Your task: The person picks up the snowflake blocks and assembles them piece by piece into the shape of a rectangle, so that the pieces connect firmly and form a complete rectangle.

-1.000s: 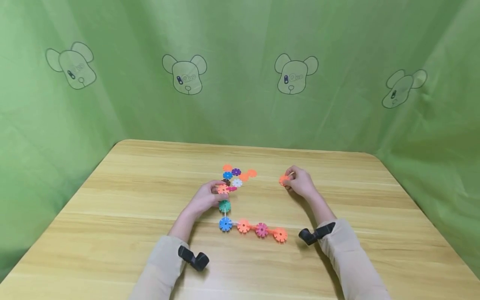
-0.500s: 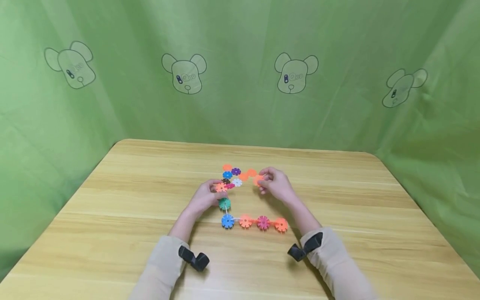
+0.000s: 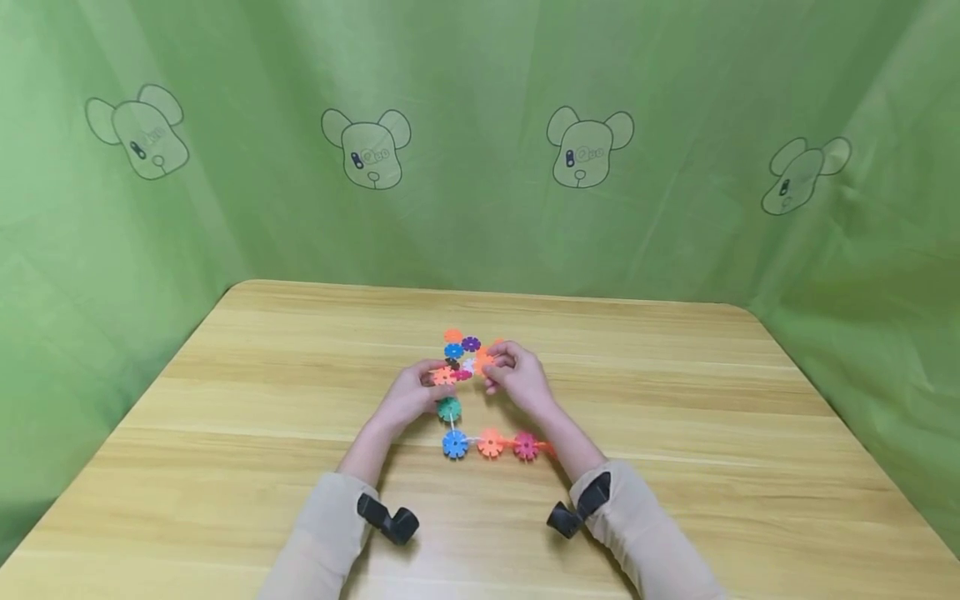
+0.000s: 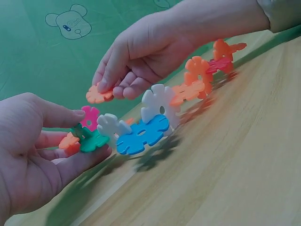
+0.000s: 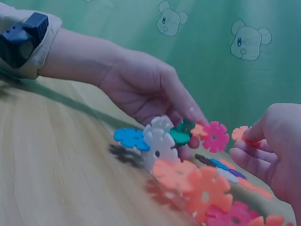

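Note:
My left hand (image 3: pixel 408 396) grips one end of an L-shaped chain of slotted plastic snowflake discs, near an orange disc (image 3: pixel 444 377) and a green disc (image 4: pixel 92 141). From that end sticks out a pink disc (image 5: pixel 214 136). Beyond the green disc come white pieces, a blue disc (image 3: pixel 454 444) at the corner, then orange and pink discs running right. Between thumb and fingers, my right hand (image 3: pixel 520 383) pinches a single orange snowflake disc (image 5: pixel 241 133), close to the pink one but apart from it in the right wrist view. The chain's right end is hidden under the right forearm.
Loose discs lie on the wooden table (image 3: pixel 675 375) behind the hands: an orange disc (image 3: pixel 453 336), a blue disc (image 3: pixel 453 351), a purple disc (image 3: pixel 471 343), a dark brown disc (image 3: pixel 452 364) and others. A green curtain (image 3: pixel 480 233) surrounds the table.
My right hand has moved left with the orange disc, from the right of the loose discs to beside the left hand. The chain's row of discs has shifted slightly; my left hand keeps its grip.

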`<control>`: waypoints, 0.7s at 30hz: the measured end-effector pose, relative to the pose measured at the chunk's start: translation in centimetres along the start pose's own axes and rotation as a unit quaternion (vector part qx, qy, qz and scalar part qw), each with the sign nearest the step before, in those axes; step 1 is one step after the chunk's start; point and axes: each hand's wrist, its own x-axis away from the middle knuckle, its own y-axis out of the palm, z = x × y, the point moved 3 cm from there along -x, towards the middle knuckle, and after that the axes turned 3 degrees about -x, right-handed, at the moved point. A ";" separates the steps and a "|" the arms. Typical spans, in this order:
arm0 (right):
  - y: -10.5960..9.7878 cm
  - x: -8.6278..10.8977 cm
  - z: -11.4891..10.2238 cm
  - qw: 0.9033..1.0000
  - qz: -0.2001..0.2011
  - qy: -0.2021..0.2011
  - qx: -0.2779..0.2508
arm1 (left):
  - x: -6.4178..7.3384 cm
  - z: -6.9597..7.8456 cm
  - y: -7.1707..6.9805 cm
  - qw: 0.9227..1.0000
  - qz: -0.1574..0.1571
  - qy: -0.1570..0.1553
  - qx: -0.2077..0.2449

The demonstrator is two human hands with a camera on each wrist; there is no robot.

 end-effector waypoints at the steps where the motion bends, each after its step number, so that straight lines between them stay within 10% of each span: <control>1: 0.0 0.0 0.1 1.000 -0.001 0.000 -0.001 | 0.0 0.0 0.0 1.000 -0.003 0.001 0.001; 21: -0.4 0.1 1.4 0.997 -0.037 0.035 -0.058 | 0.1 0.0 0.4 1.000 -0.012 0.017 -0.009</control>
